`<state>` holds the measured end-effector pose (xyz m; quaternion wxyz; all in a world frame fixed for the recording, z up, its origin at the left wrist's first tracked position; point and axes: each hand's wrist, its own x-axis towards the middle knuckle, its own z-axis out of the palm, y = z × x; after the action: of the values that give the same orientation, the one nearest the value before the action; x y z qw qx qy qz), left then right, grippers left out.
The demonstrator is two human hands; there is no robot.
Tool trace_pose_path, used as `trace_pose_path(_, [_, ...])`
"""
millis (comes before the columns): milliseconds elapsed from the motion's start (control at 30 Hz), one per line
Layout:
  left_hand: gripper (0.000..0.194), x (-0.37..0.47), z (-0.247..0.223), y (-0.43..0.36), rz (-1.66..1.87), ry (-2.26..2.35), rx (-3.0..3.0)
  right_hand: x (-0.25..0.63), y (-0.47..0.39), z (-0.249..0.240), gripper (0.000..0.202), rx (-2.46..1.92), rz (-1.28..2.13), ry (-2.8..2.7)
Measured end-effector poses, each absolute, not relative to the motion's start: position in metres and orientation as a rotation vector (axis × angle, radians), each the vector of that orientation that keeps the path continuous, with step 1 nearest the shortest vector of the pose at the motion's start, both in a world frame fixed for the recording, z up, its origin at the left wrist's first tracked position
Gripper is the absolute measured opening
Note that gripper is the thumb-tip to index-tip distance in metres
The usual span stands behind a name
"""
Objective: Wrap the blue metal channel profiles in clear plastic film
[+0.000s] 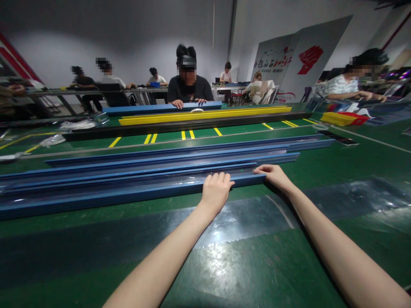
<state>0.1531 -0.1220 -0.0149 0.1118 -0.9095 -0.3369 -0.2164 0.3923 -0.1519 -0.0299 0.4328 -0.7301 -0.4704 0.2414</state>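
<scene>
A long blue channel strip (154,190) lies across the green table in front of me, with shiny transparent film inside its trough. My left hand (217,190) is closed over its near wall, fingers hooked inside and thumb along the edge. At the strip's right end, my right hand (272,176) is closed in a pinch; what sits between the fingertips is too small to tell. Right behind lie more blue channel strips (199,152), roughly parallel. Closer to me, a wide transparent plastic sheet (244,222) is spread flat beneath my forearms.
Beyond the blue strips lie a black strip (180,127) and a yellow strip (208,115). Opposite, a person (189,85) has both hands on another blue strip (141,110). A phone (341,137) and yellow tray (337,119) are at right. Plastic bags (53,140) lie left.
</scene>
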Motion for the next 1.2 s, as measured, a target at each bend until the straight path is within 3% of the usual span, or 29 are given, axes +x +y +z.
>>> trace_pose_path(1200, [0.025, 0.1502, -0.0160, -0.1198, -0.755, -1.071, -2.584, 0.3926, -0.1524, -0.0293, 0.033, -1.829, 0.570, -1.214])
